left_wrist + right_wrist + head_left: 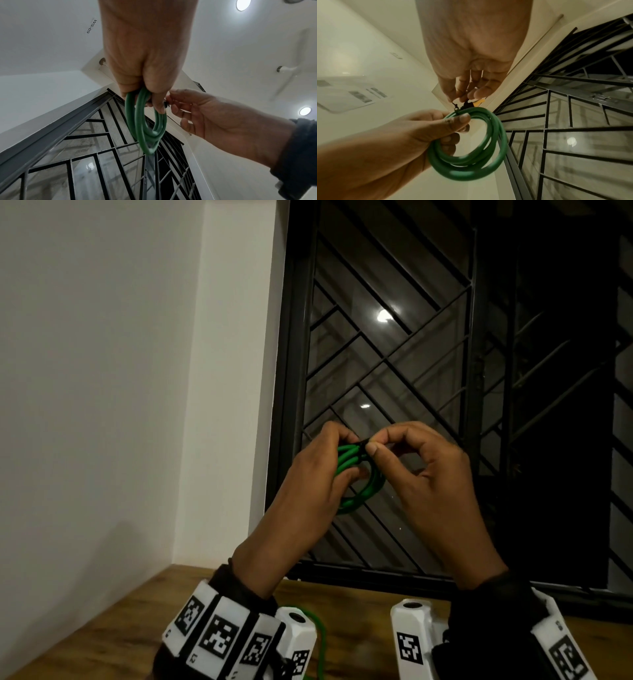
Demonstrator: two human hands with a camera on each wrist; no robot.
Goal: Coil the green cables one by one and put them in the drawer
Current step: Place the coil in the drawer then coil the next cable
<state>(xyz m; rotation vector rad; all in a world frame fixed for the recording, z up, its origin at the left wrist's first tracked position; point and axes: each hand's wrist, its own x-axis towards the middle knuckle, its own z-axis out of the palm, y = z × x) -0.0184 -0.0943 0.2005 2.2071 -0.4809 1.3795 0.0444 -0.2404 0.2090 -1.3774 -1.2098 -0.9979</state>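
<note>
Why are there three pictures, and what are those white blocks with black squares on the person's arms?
Those white blocks are wristbands carrying small cameras. One picture comes from a camera on the person's head, looking at both hands. The other two come from the wrists, looking along each hand. The left hand holds a coiled green cable up in front of a barred window. The right hand pinches a small black tie at the top of the coil. Below, another green cable lies on the wooden table.
</note>
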